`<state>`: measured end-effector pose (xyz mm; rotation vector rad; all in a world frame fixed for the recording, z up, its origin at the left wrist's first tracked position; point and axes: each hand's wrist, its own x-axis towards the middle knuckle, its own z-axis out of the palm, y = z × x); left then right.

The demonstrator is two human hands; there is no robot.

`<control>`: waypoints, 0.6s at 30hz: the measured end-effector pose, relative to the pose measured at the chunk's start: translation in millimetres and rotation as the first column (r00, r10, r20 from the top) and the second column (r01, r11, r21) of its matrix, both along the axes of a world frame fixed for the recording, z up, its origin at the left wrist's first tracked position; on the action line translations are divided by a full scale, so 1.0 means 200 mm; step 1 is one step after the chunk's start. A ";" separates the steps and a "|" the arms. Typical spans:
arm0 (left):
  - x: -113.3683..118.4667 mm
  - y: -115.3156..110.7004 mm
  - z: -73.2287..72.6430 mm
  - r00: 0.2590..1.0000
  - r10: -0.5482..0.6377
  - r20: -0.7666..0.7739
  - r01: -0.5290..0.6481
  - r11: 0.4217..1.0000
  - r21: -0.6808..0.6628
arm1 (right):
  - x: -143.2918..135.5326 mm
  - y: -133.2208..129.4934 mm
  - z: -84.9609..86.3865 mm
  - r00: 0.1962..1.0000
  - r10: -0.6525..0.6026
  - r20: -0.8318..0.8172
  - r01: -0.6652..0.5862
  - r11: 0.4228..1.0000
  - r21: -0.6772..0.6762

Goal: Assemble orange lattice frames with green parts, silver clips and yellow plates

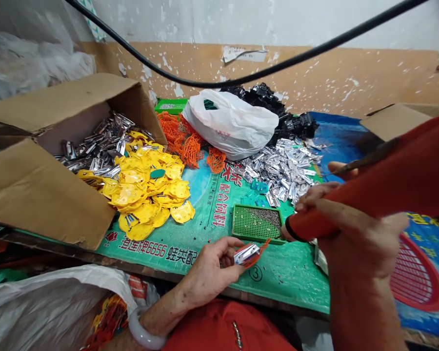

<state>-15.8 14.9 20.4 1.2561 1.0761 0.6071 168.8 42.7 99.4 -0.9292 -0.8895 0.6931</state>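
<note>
My left hand [215, 263] is closed around a shiny silver metal piece [246, 253] with an orange plastic part [260, 253] against it, just above the front of the table. In my right hand [351, 234] is a large red-orange power screwdriver [322, 219], slanting down to the left. Its tip end lies at the right edge of a green perforated tray [241, 235], where small dark screws [269, 215] are heaped. Past the tray spreads a pile of silver metal pieces [287, 165].
Yellow plastic parts [142, 185] spill beside an open cardboard box [51, 190] on the left. Behind are orange parts [171, 136], a white plastic bag [234, 124] and black parts [300, 124]. A pink-red basket [420, 278] sits at right. A black cable [190, 82] hangs across.
</note>
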 end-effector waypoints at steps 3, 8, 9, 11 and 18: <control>-0.01 0.01 -0.01 0.992 0.005 0.129 0.006 0.997 -0.080 | 0.05 0.04 -0.07 0.995 -0.058 0.087 0.063 0.996 -0.059; 0.00 0.01 0.02 0.963 0.118 0.242 -0.063 0.973 -0.223 | 0.13 0.06 -0.15 0.944 -0.137 0.299 0.187 0.972 -0.145; 0.01 0.01 0.03 0.959 0.134 0.250 -0.072 0.967 -0.243 | 0.13 0.06 -0.15 0.931 -0.149 0.333 0.209 0.966 -0.152; 0.01 0.01 0.03 0.944 0.157 0.289 -0.080 0.962 -0.262 | 0.13 0.05 -0.15 0.903 -0.181 0.390 0.259 0.953 -0.156; -0.01 0.02 -0.05 0.811 0.359 0.462 -0.136 0.884 -0.447 | 0.07 -0.04 -0.19 0.791 -0.301 0.533 0.317 0.946 0.064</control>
